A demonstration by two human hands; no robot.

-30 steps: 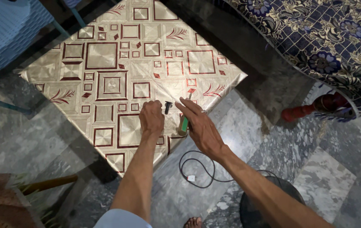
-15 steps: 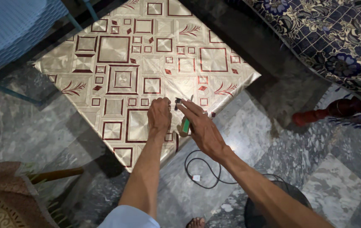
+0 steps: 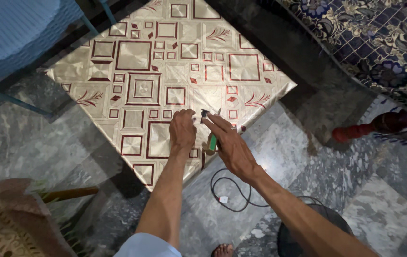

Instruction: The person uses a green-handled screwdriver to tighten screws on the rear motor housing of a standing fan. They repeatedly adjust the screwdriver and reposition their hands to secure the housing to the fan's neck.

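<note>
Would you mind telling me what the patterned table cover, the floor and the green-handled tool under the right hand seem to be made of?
Table cover: probably glossy vinyl or oilcloth; it shines and creases at the corner.
Floor: looks like polished grey marble or stone tile, veined, with straight joints.
Tool under the right hand: green handle, likely plastic; its tip is too small to judge.
Cable on the floor: seemingly black rubber or plastic sheathing.

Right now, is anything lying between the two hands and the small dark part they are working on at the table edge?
Nothing visible does. The left hand and right hand meet at the small dark part over the patterned table cover; the right hand also holds a green-handled tool.
</note>
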